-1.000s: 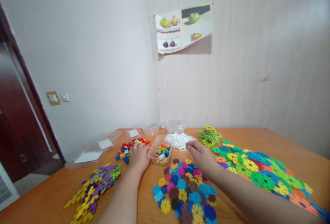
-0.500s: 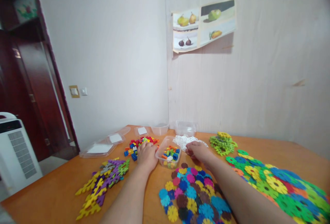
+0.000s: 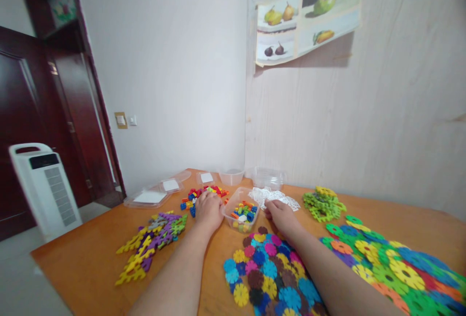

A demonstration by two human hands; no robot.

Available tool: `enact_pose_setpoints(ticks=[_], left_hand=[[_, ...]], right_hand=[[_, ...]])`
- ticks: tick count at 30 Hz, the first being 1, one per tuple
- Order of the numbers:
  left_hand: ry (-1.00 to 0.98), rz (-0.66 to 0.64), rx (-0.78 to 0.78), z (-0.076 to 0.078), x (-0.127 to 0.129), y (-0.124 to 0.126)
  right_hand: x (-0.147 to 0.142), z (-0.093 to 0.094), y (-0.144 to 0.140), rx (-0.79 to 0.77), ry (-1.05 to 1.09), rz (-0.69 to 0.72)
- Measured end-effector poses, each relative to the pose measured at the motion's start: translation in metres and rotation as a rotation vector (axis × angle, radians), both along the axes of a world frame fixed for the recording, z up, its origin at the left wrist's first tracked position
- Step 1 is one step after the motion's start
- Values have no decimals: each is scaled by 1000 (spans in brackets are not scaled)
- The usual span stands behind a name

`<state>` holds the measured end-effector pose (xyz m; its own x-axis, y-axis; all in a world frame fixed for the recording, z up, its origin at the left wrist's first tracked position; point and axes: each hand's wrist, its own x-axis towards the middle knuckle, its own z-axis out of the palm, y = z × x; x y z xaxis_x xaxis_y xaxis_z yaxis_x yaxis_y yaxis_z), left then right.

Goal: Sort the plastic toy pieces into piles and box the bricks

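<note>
My left hand (image 3: 208, 207) rests knuckles-up on the wooden table (image 3: 87, 257), against the left wall of a clear plastic tub (image 3: 229, 211) holding several small coloured bricks. Just behind it lies a loose heap of the same bricks (image 3: 198, 194). My right hand (image 3: 279, 214) lies to the right of the tub, fingers curled at the near edge of a pile of white lattice pieces (image 3: 276, 196). Whether either hand pinches a piece is hidden.
Round flower discs (image 3: 265, 272) lie under my right forearm; bigger ones (image 3: 393, 267) spread at the right. Purple and yellow pieces (image 3: 153, 238) lie left, a green stack (image 3: 324, 203) behind. Clear lids (image 3: 149, 197) and empty tubs (image 3: 269, 178) sit at the back. A white heater (image 3: 47, 187) stands on the floor.
The view has swung left, bringing the dark door and white heater into sight. Both hands have stayed beside the tub; the right hand drew slightly closer to it.
</note>
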<state>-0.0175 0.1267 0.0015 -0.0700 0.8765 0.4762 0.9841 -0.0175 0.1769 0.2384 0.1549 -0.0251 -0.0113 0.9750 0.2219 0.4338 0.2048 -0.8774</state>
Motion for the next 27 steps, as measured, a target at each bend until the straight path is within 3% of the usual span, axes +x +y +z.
enact_pose_setpoints(ticks=[4, 8, 10, 12, 15, 19, 27], left_hand=[[-259, 37, 102, 12, -4, 6], [-730, -181, 179, 24, -6, 12], [-800, -189, 185, 25, -10, 12], [-690, -104, 129, 23, -16, 10], [-369, 8, -47, 17, -21, 6], [-86, 39, -170, 13, -15, -2], [-204, 47, -137, 13, -9, -1]], right_hand=[[0, -1, 2, 13, -26, 6], [2, -2, 3, 9, -57, 20], [2, -4, 4, 8, -76, 31], [1, -5, 4, 10, -64, 41], [0, -7, 3, 12, -38, 66], [-1, -5, -1, 38, -72, 74], [-2, 4, -10, 99, -140, 121]])
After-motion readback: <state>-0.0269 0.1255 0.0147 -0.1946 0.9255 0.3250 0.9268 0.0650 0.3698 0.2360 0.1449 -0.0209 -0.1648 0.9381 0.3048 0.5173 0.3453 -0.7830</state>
